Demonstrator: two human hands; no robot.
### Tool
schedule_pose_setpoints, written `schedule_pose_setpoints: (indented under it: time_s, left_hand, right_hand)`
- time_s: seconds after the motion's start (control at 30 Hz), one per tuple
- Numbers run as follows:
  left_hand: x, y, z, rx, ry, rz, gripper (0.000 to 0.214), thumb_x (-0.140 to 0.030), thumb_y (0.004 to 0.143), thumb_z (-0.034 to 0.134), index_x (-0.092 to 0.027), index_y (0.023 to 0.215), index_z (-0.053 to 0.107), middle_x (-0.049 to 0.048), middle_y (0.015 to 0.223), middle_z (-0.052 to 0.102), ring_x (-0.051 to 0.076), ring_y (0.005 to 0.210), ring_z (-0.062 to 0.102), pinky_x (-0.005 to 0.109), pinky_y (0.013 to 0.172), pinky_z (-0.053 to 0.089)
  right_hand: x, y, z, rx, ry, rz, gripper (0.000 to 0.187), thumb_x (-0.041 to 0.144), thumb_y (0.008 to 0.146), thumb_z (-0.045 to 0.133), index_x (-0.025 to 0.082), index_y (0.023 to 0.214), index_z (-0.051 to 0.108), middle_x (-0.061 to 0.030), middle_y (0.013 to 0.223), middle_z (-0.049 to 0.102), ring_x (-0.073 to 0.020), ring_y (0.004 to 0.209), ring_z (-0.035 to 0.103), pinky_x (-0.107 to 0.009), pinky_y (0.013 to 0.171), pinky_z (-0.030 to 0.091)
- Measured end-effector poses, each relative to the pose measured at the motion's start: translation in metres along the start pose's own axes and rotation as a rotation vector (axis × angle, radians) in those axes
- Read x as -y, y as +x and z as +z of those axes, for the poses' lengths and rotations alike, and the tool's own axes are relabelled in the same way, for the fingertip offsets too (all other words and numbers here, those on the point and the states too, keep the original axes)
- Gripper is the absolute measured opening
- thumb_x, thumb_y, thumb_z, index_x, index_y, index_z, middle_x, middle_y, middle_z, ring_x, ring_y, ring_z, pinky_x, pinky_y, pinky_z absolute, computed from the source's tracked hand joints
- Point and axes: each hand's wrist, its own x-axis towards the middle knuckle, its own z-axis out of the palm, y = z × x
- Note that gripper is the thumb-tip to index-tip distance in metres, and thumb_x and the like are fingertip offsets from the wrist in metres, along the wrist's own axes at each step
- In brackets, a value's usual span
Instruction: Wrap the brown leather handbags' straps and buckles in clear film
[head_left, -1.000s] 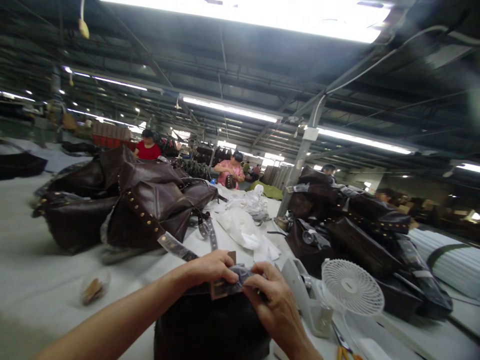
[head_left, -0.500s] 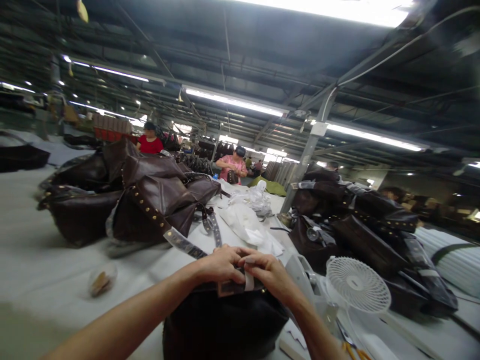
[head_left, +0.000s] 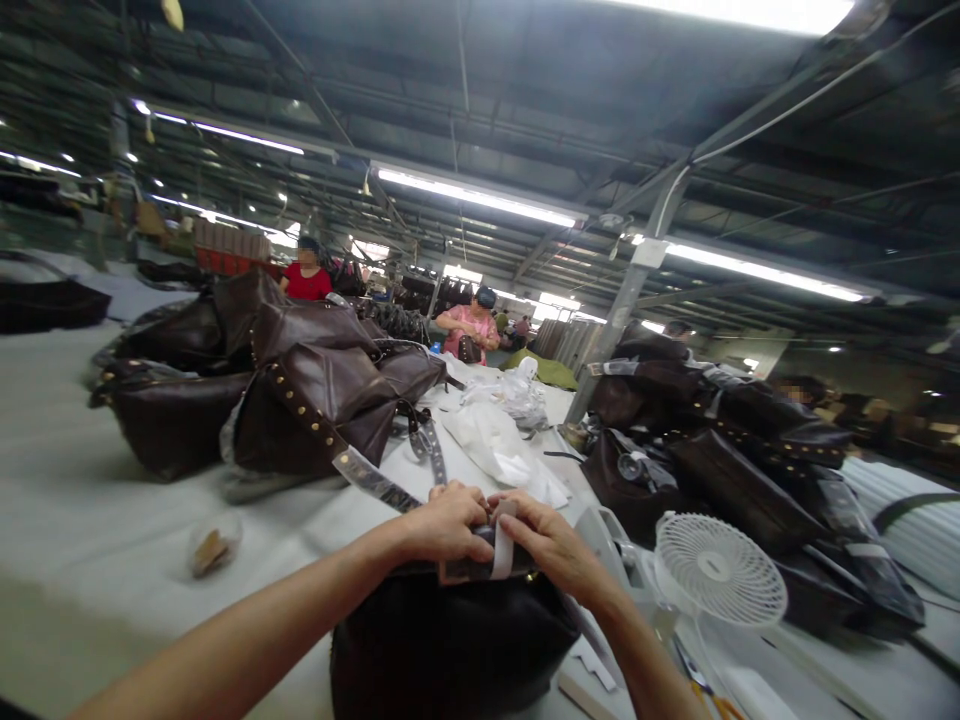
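A dark brown leather bag [head_left: 454,645] stands upright right in front of me. My left hand [head_left: 448,525] is closed over a plastic-wrapped part at the bag's top, probably its handle; the fingertips are partly hidden. With thumb and fingers, my right hand [head_left: 541,535] pinches a white strip [head_left: 503,548] that runs over that wrapped part. From beside my left hand, a studded strap [head_left: 379,483] in clear plastic stretches up and left across the table.
Brown studded bags [head_left: 319,385] are heaped at left, and another pile [head_left: 739,480] stands at right. Close to my right arm are a white fan [head_left: 720,575] and orange-handled scissors [head_left: 716,700]. White wrapping [head_left: 491,440] lies beyond my hands. Co-workers [head_left: 469,325] are farther back.
My right thumb now lies against the white strip, and more of the strip stands up above the wrapped part. My left hand stays at the bag's top. The view has shifted slightly.
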Motion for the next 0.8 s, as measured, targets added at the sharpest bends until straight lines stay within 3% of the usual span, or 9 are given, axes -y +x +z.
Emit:
schedule_pose_setpoints:
  time_s: [0.1,0.2,0.3,0.4,0.53,0.6,0.7,0.8]
  left_hand:
    - [-0.004,-0.002,0.003,-0.015,0.018,0.021,0.023,-0.038,0.076,0.063,-0.019,0.085,0.071,0.0065,0.106,0.06,0.03,0.108,0.048,0.041,0.091,0.037]
    - [-0.005,-0.003,0.004,-0.036,-0.008,0.028,0.019,-0.034,0.075,0.064,-0.02,0.085,0.071,0.0062,0.107,0.058,0.029,0.109,0.046,0.042,0.095,0.034]
    - [-0.004,-0.004,0.004,-0.043,-0.048,0.031,0.014,-0.031,0.074,0.065,-0.019,0.08,0.07,0.0046,0.104,0.058,0.028,0.108,0.046,0.041,0.097,0.032]
    - [-0.002,-0.004,0.004,-0.058,-0.055,0.018,0.014,-0.032,0.074,0.065,-0.02,0.08,0.069,0.0039,0.104,0.057,0.027,0.107,0.046,0.041,0.096,0.032]
    - [-0.004,-0.004,0.003,-0.048,-0.026,0.01,0.016,-0.034,0.073,0.066,-0.02,0.081,0.069,0.0045,0.104,0.055,0.026,0.107,0.046,0.04,0.096,0.032]
    - [-0.005,-0.004,0.001,-0.048,-0.012,-0.011,0.018,-0.034,0.073,0.065,-0.02,0.084,0.07,0.0051,0.104,0.056,0.027,0.107,0.046,0.04,0.095,0.034]
    - [-0.004,-0.004,-0.002,-0.055,-0.004,-0.079,0.024,-0.036,0.074,0.062,-0.021,0.091,0.071,0.0059,0.105,0.057,0.028,0.106,0.046,0.04,0.092,0.036]
    - [-0.003,-0.003,-0.002,-0.072,-0.014,-0.098,0.024,-0.039,0.073,0.062,-0.022,0.088,0.071,0.0054,0.105,0.058,0.028,0.106,0.045,0.04,0.091,0.036]
  right_hand:
    - [0.008,0.001,-0.004,0.133,0.053,0.049,0.027,0.043,0.081,0.058,0.019,0.087,0.069,-0.0029,0.091,0.069,-0.0218,0.091,0.06,-0.032,0.085,0.045]
    - [0.012,0.007,-0.007,0.223,0.078,0.161,0.028,0.044,0.077,0.061,0.018,0.074,0.069,0.0009,0.069,0.064,-0.0161,0.069,0.055,-0.027,0.067,0.042]
    - [0.013,0.012,-0.009,0.246,0.116,0.234,0.027,0.041,0.073,0.064,0.016,0.061,0.065,0.0046,0.053,0.053,-0.0099,0.052,0.039,-0.023,0.053,0.03]
    - [0.01,0.014,-0.008,0.229,0.207,0.261,0.027,0.04,0.07,0.067,0.016,0.059,0.064,0.0054,0.052,0.05,-0.0087,0.051,0.035,-0.022,0.051,0.027]
    - [0.007,0.012,-0.008,0.234,0.225,0.256,0.027,0.042,0.069,0.068,0.017,0.06,0.064,0.0058,0.052,0.049,-0.0093,0.051,0.035,-0.023,0.053,0.028]
    - [0.005,0.01,-0.007,0.208,0.205,0.198,0.027,0.044,0.071,0.067,0.017,0.067,0.068,0.0036,0.059,0.056,-0.0116,0.057,0.044,-0.025,0.058,0.034]
    - [-0.003,0.008,-0.005,0.102,0.186,0.062,0.03,0.045,0.075,0.064,0.017,0.079,0.074,-0.0027,0.082,0.068,-0.019,0.079,0.058,-0.03,0.077,0.042]
    - [-0.012,0.006,-0.001,-0.034,0.142,-0.01,0.024,0.039,0.076,0.064,0.019,0.081,0.076,-0.0056,0.09,0.072,-0.0229,0.09,0.062,-0.034,0.085,0.044]
